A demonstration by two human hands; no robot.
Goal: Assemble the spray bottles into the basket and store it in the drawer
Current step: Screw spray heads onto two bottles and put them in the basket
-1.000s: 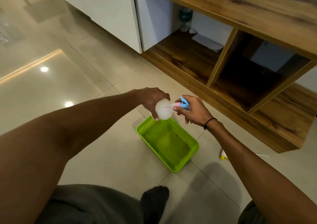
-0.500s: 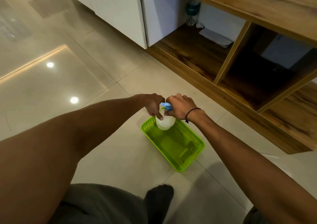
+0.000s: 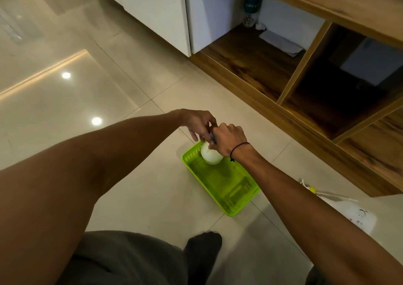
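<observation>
A lime-green plastic basket (image 3: 231,188) lies on the tiled floor in front of me. A white translucent spray bottle (image 3: 211,155) stands in its far end. My right hand (image 3: 226,139) is closed around the bottle's blue spray head, which is mostly hidden. My left hand (image 3: 197,123) is just beside it, fingers loosely spread and touching near the bottle's top. A second white bottle (image 3: 355,216) and a loose yellow-tipped spray head with its tube (image 3: 316,192) lie on the floor to the right of the basket.
A low wooden shelf unit (image 3: 283,101) with open compartments runs along the right; a water bottle (image 3: 251,6) and a paper sheet (image 3: 281,42) sit inside. A white cabinet (image 3: 157,7) stands at the back. My sock-clad foot (image 3: 202,254) is near the basket.
Both hands lowered the bottle from above the basket into its far end. The right hand shifted onto the top of the spray head, and the left hand loosened from the bottle body.
</observation>
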